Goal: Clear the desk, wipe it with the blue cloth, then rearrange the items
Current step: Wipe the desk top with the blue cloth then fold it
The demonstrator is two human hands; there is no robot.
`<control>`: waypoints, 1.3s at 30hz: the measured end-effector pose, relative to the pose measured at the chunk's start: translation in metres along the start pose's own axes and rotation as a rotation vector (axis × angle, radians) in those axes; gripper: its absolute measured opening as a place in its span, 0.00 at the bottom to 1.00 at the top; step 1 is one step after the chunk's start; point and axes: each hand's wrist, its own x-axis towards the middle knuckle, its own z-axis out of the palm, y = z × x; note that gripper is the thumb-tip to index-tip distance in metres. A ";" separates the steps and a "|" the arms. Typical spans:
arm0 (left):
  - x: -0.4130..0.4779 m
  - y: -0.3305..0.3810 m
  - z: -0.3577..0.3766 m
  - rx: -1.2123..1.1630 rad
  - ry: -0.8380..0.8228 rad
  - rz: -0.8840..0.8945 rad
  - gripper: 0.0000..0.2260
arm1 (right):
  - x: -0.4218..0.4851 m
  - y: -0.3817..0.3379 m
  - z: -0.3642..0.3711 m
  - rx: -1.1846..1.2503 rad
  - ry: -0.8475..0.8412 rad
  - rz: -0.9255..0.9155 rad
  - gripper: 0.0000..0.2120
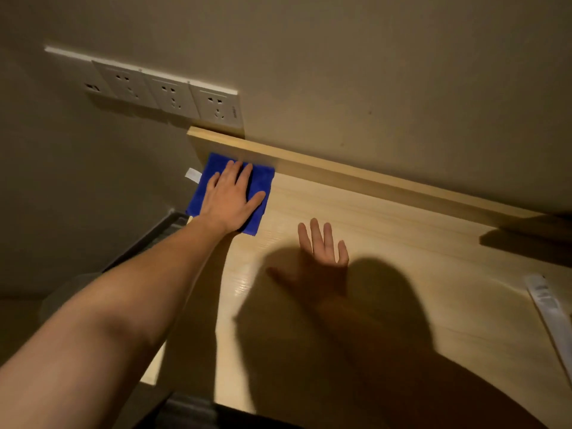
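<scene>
A folded blue cloth lies flat at the far left corner of the light wooden desk, against the raised back ledge. My left hand presses flat on the cloth with straight, spread fingers. My right hand rests palm down on the bare desk surface to the right of the cloth, fingers straight and spread, its lower part in deep shadow. A small white tag sticks out from the cloth's left edge.
A row of white wall sockets sits on the wall above the desk's left end. A white flat strip with print lies at the desk's right edge. A dark shadow covers the desk's near side. Left of the desk is a drop to the floor.
</scene>
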 end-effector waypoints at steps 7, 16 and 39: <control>0.008 -0.008 0.009 0.079 0.032 0.007 0.41 | 0.003 0.000 0.004 -0.009 0.042 -0.004 0.54; 0.002 -0.008 0.016 0.157 0.013 -0.016 0.41 | 0.000 0.000 0.009 -0.048 0.084 -0.009 0.55; -0.088 -0.029 0.028 0.193 -0.032 0.046 0.37 | -0.010 -0.007 0.015 -0.071 0.202 0.004 0.53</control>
